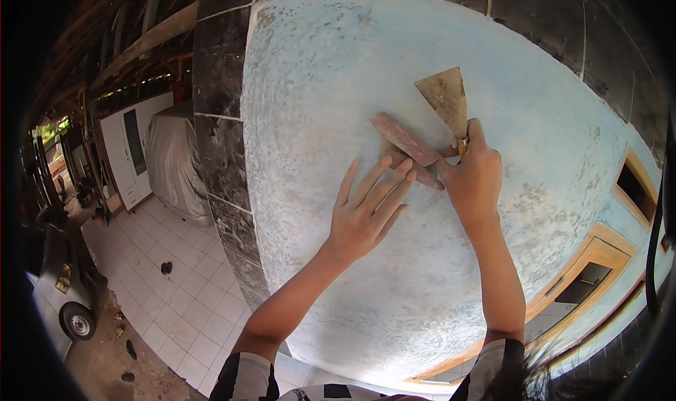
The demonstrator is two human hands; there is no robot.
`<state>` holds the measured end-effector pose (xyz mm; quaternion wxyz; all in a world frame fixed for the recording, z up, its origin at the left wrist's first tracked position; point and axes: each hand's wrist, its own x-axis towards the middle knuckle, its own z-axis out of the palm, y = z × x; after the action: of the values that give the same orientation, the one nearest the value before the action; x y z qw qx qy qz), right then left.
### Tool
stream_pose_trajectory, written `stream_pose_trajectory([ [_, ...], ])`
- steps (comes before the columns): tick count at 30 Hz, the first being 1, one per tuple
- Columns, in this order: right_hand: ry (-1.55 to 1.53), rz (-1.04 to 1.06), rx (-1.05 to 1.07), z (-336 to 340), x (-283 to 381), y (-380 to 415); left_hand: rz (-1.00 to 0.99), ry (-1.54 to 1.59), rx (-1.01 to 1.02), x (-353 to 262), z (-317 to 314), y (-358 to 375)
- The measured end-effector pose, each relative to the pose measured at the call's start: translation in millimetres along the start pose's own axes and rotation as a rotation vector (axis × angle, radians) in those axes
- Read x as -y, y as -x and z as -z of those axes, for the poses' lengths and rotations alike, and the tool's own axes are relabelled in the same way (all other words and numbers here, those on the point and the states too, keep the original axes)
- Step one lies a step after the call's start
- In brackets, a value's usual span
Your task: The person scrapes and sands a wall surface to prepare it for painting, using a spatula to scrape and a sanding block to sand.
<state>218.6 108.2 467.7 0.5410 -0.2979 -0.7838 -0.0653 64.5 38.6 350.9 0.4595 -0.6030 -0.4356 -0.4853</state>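
My right hand point(473, 174) is closed round the handle of a putty knife point(445, 99), its worn, stained blade pointing up and left against the pale blue wall. A folded, reddish-brown piece of sandpaper point(407, 138) lies between my hands, its right end at my right thumb. Fingers spread, my left hand point(370, 214) is held up before the wall, with its fingertips overlapping the sandpaper's lower fold. Part of the putty knife's handle is hidden in the right hand.
The blue wall point(317, 105) has dark, patchy stains, and dark tiles point(222, 154) border it. A wooden window frame point(598, 260) is at the lower right. On the left are a white cabinet point(127, 154), a covered object point(176, 161), a tiled floor point(190, 281) and a vehicle point(60, 295).
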Motion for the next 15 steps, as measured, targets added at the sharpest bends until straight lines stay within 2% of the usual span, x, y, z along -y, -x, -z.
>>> stream_pose_trajectory([
  [2,-0.025,0.014,0.0,-0.2,-0.5,-0.5,-0.049,-0.076,0.019,7.9,-10.4,-14.2],
  [4,-0.043,0.029,-0.001,2.4,-5.4,-2.4,-0.108,-0.106,-0.114,15.4,-25.0,-16.7],
  [6,-0.078,0.169,0.008,7.5,-15.7,-7.0,-0.122,-0.1,-0.097,17.9,-27.5,-17.4],
  [7,-0.077,0.165,0.005,12.9,-19.4,-10.0,-0.133,-0.098,-0.08,18.9,-26.6,-19.2],
  [9,-0.236,0.264,-0.066,29.1,-25.5,-19.8,-0.135,-0.122,-0.075,24.5,-31.4,-21.8],
  [11,-0.203,0.318,-0.265,43.2,-34.5,-37.1,-0.139,-0.143,-0.069,29.0,-33.8,-26.4],
  [14,-0.232,0.255,-0.52,72.8,-63.6,-77.6,-0.17,-0.089,-0.108,29.6,-31.4,-31.7],
  [15,-0.398,0.238,-0.581,79.1,-87.8,-98.4,-0.15,-0.096,-0.08,26.5,-28.5,-32.1],
])
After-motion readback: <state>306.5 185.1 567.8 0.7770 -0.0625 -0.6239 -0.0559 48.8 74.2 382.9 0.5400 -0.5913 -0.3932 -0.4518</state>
